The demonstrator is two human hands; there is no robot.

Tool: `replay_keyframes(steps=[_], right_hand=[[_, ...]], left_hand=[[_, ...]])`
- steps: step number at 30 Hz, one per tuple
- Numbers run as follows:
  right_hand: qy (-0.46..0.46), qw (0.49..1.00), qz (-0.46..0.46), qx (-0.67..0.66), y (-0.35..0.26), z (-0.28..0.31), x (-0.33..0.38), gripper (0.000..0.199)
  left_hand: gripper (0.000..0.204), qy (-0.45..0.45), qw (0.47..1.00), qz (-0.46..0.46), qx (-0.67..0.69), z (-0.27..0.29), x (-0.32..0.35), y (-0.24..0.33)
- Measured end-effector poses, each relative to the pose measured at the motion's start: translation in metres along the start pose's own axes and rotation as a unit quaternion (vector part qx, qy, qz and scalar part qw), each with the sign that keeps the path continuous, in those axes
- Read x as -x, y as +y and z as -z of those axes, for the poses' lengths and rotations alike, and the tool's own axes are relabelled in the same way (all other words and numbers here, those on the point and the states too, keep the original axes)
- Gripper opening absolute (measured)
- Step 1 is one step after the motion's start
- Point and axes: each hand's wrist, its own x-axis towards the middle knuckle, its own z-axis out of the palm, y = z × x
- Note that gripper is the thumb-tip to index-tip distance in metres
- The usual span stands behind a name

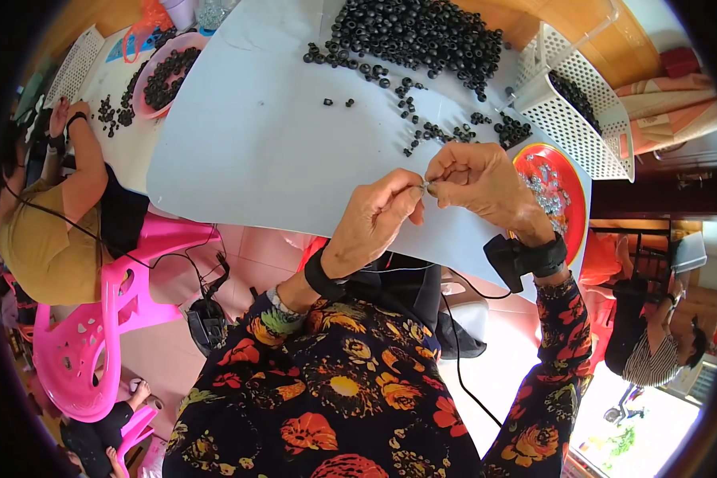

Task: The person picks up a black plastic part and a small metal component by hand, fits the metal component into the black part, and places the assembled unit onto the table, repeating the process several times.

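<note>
Home workshop: bead-heaped table (247, 151), pink plastic chairs (95, 334).

A pale grey-blue surface (255, 151) is seen, its near edge curved by the lens. A large heap of small black rings (422, 32) is spread across its far side, with loose rings scattered toward the middle and right. At the right edge a white perforated basket (581, 119) is set, and a red dish of small silvery metal pieces (570, 199) is placed just beside it. At the far left a pink bowl of black rings (163, 76) is found.
</note>
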Motion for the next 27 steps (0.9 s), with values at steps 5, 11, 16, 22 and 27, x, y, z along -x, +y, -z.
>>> replay_keyframes(steps=[5,11,16,22,27], right_hand=[[0.18,0.978,0.052,0.086,0.022,0.046,0.036,0.009],[0.364,0.88,-0.032,0.303,0.068,0.142,0.113,0.012],[0.374,0.81,-0.045,0.451,0.114,0.152,0.135,0.017],[0.332,0.826,0.062,0.451,0.116,0.142,0.129,0.015],[0.332,0.821,0.02,0.464,0.114,0.14,0.126,0.015]], left_hand=[[0.016,0.027,0.998,-0.027,-0.048,-0.004,0.003,-0.019],[0.013,0.006,0.99,-0.064,-0.125,-0.003,0.006,-0.02],[0.013,0.014,0.98,-0.093,-0.175,-0.006,0.006,-0.024],[0.013,0.025,0.976,-0.103,-0.191,-0.007,0.007,-0.025],[0.013,0.018,0.974,-0.126,-0.186,-0.008,0.005,-0.027]])
